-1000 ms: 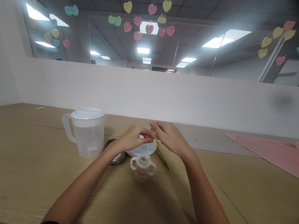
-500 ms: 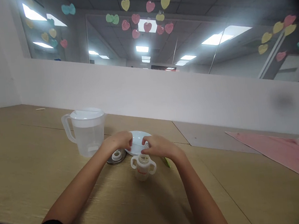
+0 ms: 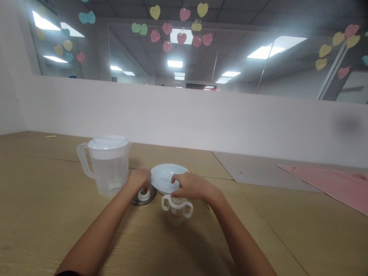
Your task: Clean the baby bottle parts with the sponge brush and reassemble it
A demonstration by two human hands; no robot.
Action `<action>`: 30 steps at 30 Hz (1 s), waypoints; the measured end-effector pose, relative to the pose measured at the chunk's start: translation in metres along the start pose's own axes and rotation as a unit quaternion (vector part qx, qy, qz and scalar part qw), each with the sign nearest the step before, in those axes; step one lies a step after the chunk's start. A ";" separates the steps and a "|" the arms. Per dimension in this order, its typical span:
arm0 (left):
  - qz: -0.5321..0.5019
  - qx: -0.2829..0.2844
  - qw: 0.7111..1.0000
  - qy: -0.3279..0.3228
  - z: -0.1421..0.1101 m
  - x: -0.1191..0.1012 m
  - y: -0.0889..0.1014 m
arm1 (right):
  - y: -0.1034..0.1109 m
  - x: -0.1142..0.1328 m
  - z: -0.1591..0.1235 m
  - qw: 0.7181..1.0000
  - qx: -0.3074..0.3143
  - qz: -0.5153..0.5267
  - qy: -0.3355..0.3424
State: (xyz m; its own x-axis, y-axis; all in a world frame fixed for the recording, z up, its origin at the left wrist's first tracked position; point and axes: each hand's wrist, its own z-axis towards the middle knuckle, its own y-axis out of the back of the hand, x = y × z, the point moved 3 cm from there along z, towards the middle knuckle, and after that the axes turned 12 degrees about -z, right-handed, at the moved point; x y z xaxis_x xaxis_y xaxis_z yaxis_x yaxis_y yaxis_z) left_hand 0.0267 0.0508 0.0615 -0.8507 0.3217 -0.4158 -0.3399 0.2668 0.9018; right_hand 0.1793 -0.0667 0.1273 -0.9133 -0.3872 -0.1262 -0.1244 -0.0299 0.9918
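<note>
A baby bottle [image 3: 175,215] with two white side handles and red print stands upright, its top uncapped. My right hand [image 3: 193,186] is just over and behind its mouth, thumb and forefinger apart in a curve; whether it touches the rim I cannot tell. To the left, a white bottle ring with a teat [image 3: 144,196] lies on a round metal dish [image 3: 140,202]. My left hand [image 3: 141,179] reaches down to it with fingers drawn together on its top; the fingertips are partly hidden.
A lidded clear pitcher [image 3: 111,170] stands behind my left forearm. Behind the bottle lies a white plate [image 3: 164,178]. A slim yellow-green item [image 3: 208,206] shows partly beside my right wrist. A pink cloth [image 3: 340,191] lies at the right, below a white wall [image 3: 182,116].
My left hand has moved left and down from the plate's edge to the white ring on the metal dish. My right hand stays by the bottle's mouth, slightly lower.
</note>
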 end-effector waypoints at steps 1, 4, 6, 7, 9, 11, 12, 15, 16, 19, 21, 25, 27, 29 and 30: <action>0.012 0.002 1.000 0.014 0.000 0.001 -0.002 | 0.001 0.000 0.000 1.000 0.000 0.007 -0.001; 0.052 0.000 0.997 0.055 -0.003 0.000 -0.002 | 0.003 -0.002 -0.002 1.000 0.000 0.021 -0.007; 0.071 -0.016 0.995 0.064 -0.009 -0.003 0.006 | 0.005 -0.004 -0.003 1.000 -0.002 0.026 -0.008; 0.081 -0.027 0.994 0.065 -0.014 -0.006 0.012 | 0.005 -0.005 -0.004 1.000 -0.005 0.028 -0.009; 0.100 -0.061 0.992 0.056 -0.028 -0.014 0.028 | 0.007 -0.007 -0.006 0.999 -0.021 0.034 -0.016; 0.113 -0.103 0.988 0.037 -0.048 -0.026 0.044 | 0.010 -0.006 -0.007 0.997 -0.057 0.047 -0.018; 0.116 -0.122 0.985 0.022 -0.059 -0.035 0.051 | 0.011 -0.004 -0.008 0.995 -0.083 0.056 -0.012; 0.103 -0.202 0.972 -0.061 -0.096 -0.068 0.060 | 0.013 0.004 -0.008 0.982 -0.162 0.092 0.033; 0.094 -0.209 0.969 -0.095 -0.107 -0.078 0.059 | 0.013 0.006 -0.007 0.977 -0.181 0.106 0.047; 0.057 -0.229 0.956 -0.177 -0.127 -0.100 0.053 | 0.015 0.008 -0.003 0.965 -0.216 0.137 0.064; 0.018 -0.236 0.948 -0.214 -0.131 -0.104 0.052 | 0.018 0.005 -0.002 0.959 -0.237 0.139 0.063; -0.081 -0.221 0.933 -0.272 -0.131 -0.101 0.060 | 0.029 -0.004 -0.006 0.944 -0.274 0.165 0.074; -0.123 -0.221 0.922 -0.292 -0.131 -0.100 0.066 | 0.032 -0.007 -0.009 0.935 -0.284 0.197 0.077; -0.162 -0.223 0.912 -0.304 -0.131 -0.099 0.070 | 0.034 -0.009 -0.011 0.926 -0.296 0.225 0.068; -0.183 -0.223 0.906 -0.309 -0.130 -0.098 0.071 | 0.034 -0.010 -0.010 0.921 -0.303 0.237 0.062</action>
State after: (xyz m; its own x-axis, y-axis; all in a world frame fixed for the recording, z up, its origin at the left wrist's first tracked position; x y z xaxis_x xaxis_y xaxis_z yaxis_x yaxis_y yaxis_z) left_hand 0.0340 -0.0801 0.1821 -0.3076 0.7695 -0.5597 -0.7998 0.1096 0.5901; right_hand 0.1879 -0.0736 0.1623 -0.7530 -0.5902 0.2909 0.5512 -0.3244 0.7687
